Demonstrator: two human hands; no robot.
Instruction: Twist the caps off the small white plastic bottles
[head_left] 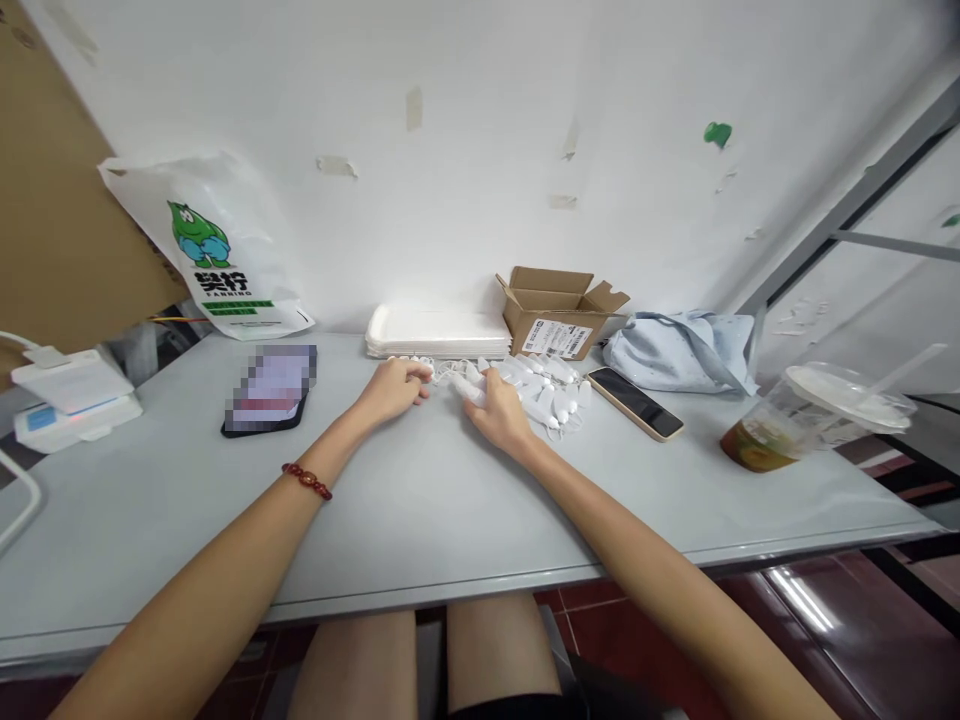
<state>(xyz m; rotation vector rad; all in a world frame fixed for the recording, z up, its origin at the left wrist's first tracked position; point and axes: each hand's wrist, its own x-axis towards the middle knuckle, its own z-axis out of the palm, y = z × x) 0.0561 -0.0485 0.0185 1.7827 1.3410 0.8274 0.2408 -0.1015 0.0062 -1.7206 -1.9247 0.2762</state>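
Observation:
Both hands are over the grey table near the wall. My right hand [501, 412] is closed around a small white plastic piece [466, 390], its thumb and forefinger on top. Beside that hand lies a loose pile of similar white pieces [551, 400] with thin white cords, some of it hidden by the fingers. My left hand [394, 388] rests to the left with its fingers curled inward. White cords [425, 362] show by its fingertips, and what it pinches, if anything, is too small to make out.
Behind the hands are a stack of white trays [439, 335] and an open cardboard box [555, 312]. To the right are a phone [636, 403], a light-blue cloth bag [679, 350] and a tilted drink cup [795, 420]. Another phone [271, 388], a white bag [225, 250] and chargers [75, 395] stand left.

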